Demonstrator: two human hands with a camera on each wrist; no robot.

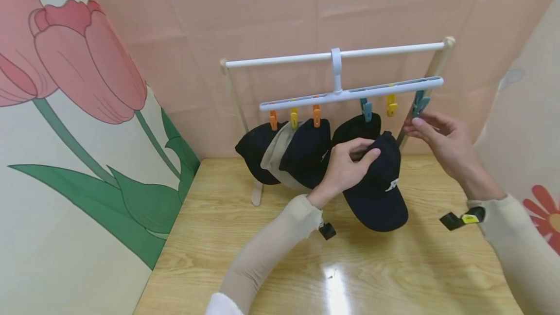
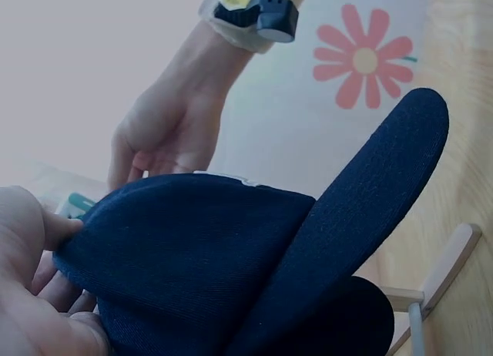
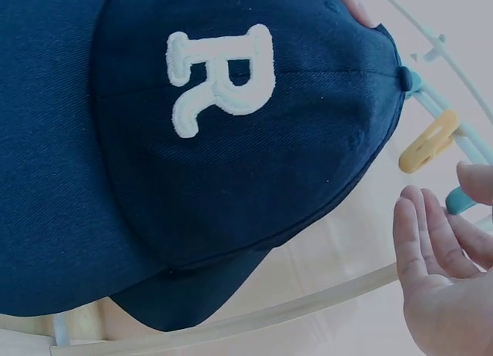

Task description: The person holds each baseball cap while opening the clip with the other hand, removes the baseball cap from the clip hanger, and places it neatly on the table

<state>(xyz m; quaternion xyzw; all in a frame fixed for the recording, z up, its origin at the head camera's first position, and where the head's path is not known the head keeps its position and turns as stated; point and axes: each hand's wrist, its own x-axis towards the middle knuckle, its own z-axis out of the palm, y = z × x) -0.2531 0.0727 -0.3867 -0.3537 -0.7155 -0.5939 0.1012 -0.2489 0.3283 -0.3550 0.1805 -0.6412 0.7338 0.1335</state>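
My left hand (image 1: 350, 166) grips the crown of a navy baseball cap (image 1: 379, 174), thumb on the near side. Its brim points down, and a white letter R (image 3: 223, 78) stands on its front. To the right, my right hand (image 1: 446, 140) pinches the lower end of a teal clip (image 1: 420, 104) at the right end of a white clip hanger (image 1: 350, 94). The cap is apart from that clip. Left of the cap, several other caps hang: a dark one (image 1: 258, 145), a beige one (image 1: 275, 154) and another dark one (image 1: 306, 147).
The hanger hooks over a white rail (image 1: 280, 60) on a wooden stand (image 1: 437, 64). A second teal clip (image 1: 366, 110) holds a dark cap (image 1: 356, 130) partly hidden behind my left hand. A yellow clip (image 1: 391, 106) hangs between the teal ones. Below is a wooden tabletop (image 1: 205, 256).
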